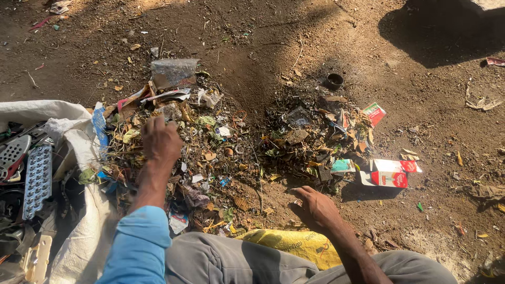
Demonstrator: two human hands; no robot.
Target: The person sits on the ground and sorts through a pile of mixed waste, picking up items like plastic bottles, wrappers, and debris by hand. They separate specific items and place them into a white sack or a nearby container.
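Left hand rests knuckles-up, fingers curled into the mixed heap of dry leaves and plastic scraps; contents of grip cannot be seen. Right hand lies open, empty, on brown dirt ground beside the heap.

The left hand reaches toward twelve o'clock on a straight arm in a blue sleeve, back up and fingers curled downward, while the bare-armed right hand lies low at five o'clock, palm down, fingers pointing to ten o'clock.
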